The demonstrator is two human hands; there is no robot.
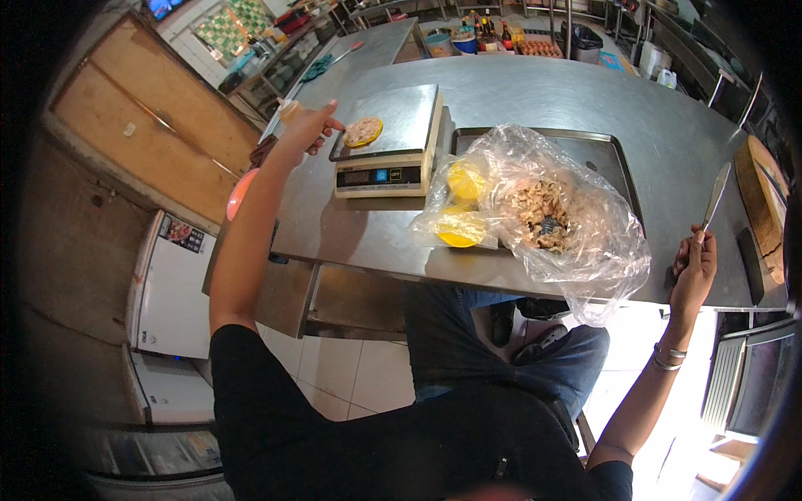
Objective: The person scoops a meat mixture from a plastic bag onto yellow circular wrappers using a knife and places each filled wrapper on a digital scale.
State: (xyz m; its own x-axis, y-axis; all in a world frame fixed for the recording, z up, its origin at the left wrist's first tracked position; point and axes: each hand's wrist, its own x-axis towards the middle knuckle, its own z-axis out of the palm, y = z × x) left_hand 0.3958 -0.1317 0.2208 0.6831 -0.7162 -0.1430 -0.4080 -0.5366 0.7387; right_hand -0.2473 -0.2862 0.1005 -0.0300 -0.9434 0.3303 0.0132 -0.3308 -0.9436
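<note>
My left hand (310, 130) is at the left edge of a digital kitchen scale (401, 119), thumb and forefinger apart and other fingers partly curled. The forefinger tip is right beside a flat round of chopped food (362, 131) backed by a yellow disc; whether it touches cannot be told. My right hand (694, 260) grips a knife (716, 195) with its blade pointing up and away, over the table's right side. Between my hands, a clear plastic bag (601, 250) holds chopped, meat-like filling (539, 206). Yellow discs (462, 227) show through plastic at its left.
The bag rests on a dark metal baking tray (617, 150) on the steel table (532, 87). A round wooden chopping board (755, 206) stands at the right edge. A squeeze bottle (289, 111) is behind my left hand. Bottles (489, 31) and eggs (539, 48) sit beyond the table.
</note>
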